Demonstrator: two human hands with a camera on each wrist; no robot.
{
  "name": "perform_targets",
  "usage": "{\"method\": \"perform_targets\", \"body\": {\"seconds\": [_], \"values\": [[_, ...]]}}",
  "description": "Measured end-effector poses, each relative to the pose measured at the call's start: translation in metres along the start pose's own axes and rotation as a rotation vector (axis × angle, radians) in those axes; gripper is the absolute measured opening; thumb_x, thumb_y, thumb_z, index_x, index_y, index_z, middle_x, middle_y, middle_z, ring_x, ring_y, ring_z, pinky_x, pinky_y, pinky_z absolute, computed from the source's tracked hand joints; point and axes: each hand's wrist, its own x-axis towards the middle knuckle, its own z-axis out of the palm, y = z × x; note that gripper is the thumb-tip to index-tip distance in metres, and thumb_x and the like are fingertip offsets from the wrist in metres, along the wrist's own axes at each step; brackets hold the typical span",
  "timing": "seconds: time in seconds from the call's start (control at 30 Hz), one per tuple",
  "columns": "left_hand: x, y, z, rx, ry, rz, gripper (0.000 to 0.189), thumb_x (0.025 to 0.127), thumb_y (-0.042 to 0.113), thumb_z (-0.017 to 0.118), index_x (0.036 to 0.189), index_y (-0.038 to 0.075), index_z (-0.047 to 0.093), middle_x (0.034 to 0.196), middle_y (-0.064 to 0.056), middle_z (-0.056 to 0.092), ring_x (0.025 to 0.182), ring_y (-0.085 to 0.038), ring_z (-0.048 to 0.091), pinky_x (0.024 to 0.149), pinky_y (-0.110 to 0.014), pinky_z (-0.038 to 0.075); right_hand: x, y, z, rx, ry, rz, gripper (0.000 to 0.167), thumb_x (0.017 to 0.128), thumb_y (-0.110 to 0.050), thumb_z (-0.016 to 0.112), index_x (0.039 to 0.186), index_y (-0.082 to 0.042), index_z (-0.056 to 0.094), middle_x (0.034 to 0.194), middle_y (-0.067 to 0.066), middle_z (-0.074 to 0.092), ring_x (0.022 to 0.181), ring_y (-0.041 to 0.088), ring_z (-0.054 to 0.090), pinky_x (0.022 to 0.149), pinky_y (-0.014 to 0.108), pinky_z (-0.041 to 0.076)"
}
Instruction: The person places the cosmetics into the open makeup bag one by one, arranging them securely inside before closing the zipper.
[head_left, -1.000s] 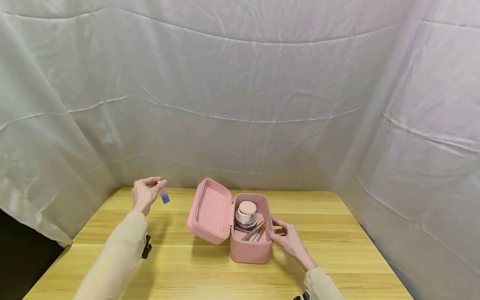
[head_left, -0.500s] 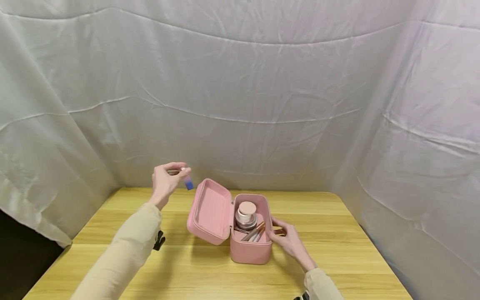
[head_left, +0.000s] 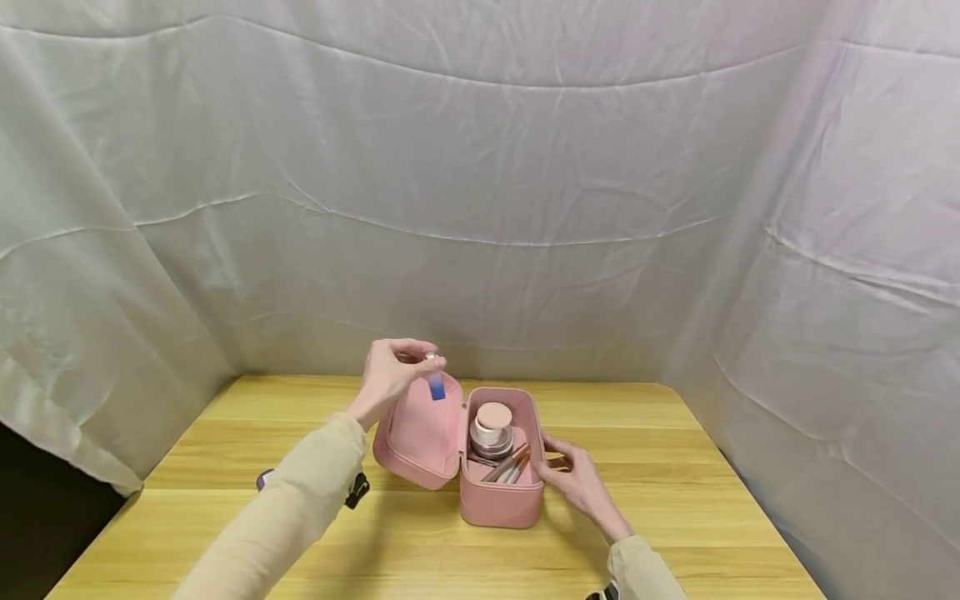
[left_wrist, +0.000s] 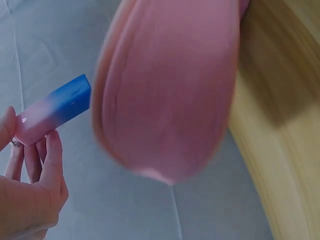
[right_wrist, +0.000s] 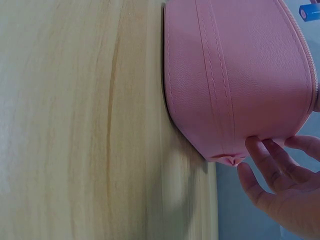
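My left hand point(head_left: 393, 371) pinches a small square tube point(head_left: 437, 387), pink fading to blue, in front of the open lid of a pink cosmetic case point(head_left: 501, 506). In the left wrist view, thumb and fingers grip the pink end of the tube point(left_wrist: 55, 109), beside the lid point(left_wrist: 170, 95). My right hand point(head_left: 576, 479) holds the case at its right side, thumb by the rim. The right wrist view shows its fingers point(right_wrist: 265, 160) against the pink wall. Inside the case are a pale-lidded jar point(head_left: 495, 417) and several slim tubes point(head_left: 513, 467).
The case stands on a wooden table point(head_left: 645, 425) with its lid folded out to the left. A small purple round item point(head_left: 264, 478) shows partly behind the left sleeve. Grey cloth point(head_left: 480, 183) hangs behind and on both sides.
My left hand has carried the pink-and-blue tube rightward, from the table's left side to over the lid. The purple item has come into view. The right hand and case stay put.
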Motion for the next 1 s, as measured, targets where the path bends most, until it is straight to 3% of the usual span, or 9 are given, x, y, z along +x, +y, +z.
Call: {"method": "perform_targets", "body": {"seconds": [0.13,0.27,0.4,0.53,0.8,0.9,1.0], "values": [[-0.001,-0.003,0.017,-0.036,-0.037,-0.02,0.029,0.079,0.013,0.086,0.104,0.0,0.078,0.091,-0.01,0.079,0.072,-0.005,0.065,0.072,-0.017,0.052,0.0,0.0,0.0,-0.001,0.0,-0.002,0.058,0.092,-0.005,0.068,0.143,0.011,0.046,0.131,0.036,0.059,0.097,0.033,0.071,0.076,0.016,0.055],[-0.005,-0.008,0.033,-0.007,-0.072,-0.019,0.024,0.078,0.014,0.086,0.099,0.004,0.079,0.09,-0.009,0.079,0.074,-0.006,0.066,0.071,-0.018,0.053,-0.001,0.0,0.0,-0.007,-0.004,-0.006,0.058,0.092,-0.005,0.068,0.143,0.012,0.046,0.132,0.036,0.058,0.098,0.033,0.071,0.076,0.016,0.055],[-0.011,-0.015,0.051,-0.016,-0.15,-0.013,0.022,0.08,0.013,0.084,0.099,0.004,0.079,0.091,-0.009,0.078,0.077,-0.008,0.067,0.073,-0.019,0.055,-0.001,0.0,0.0,-0.006,0.0,-0.005,0.058,0.092,-0.005,0.068,0.143,0.011,0.046,0.132,0.036,0.058,0.098,0.034,0.071,0.077,0.016,0.055],[-0.017,-0.025,0.07,-0.067,-0.224,-0.01,0.023,0.081,0.008,0.082,0.1,-0.004,0.076,0.093,-0.015,0.077,0.075,-0.007,0.065,0.071,-0.02,0.055,-0.001,-0.002,0.0,-0.018,-0.007,-0.016,0.057,0.094,-0.007,0.067,0.143,0.012,0.046,0.132,0.036,0.058,0.098,0.034,0.071,0.077,0.016,0.055],[-0.033,-0.037,0.096,-0.044,-0.253,-0.063,0.022,0.076,0.007,0.087,0.094,0.0,0.078,0.09,-0.01,0.075,0.077,-0.009,0.064,0.068,-0.022,0.057,-0.001,0.0,-0.002,-0.009,-0.044,-0.026,0.054,0.098,-0.01,0.062,0.145,0.01,0.045,0.137,0.035,0.056,0.108,0.038,0.068,0.081,0.018,0.055],[-0.035,-0.041,0.103,0.006,-0.256,-0.018,0.02,0.072,0.005,0.088,0.089,0.0,0.078,0.082,-0.008,0.075,0.069,-0.006,0.061,0.064,-0.02,0.056,-0.001,0.002,-0.004,0.014,-0.069,-0.036,0.055,0.1,-0.012,0.06,0.146,0.01,0.042,0.139,0.036,0.054,0.113,0.039,0.065,0.084,0.021,0.056],[-0.038,-0.045,0.109,0.05,-0.283,0.055,0.02,0.07,0.004,0.089,0.086,-0.002,0.078,0.079,-0.01,0.075,0.063,-0.004,0.059,0.06,-0.018,0.054,-0.001,0.004,-0.006,0.053,-0.097,-0.02,0.056,0.101,-0.013,0.058,0.149,0.009,0.039,0.141,0.036,0.051,0.112,0.03,0.064,0.087,0.025,0.057]]}}
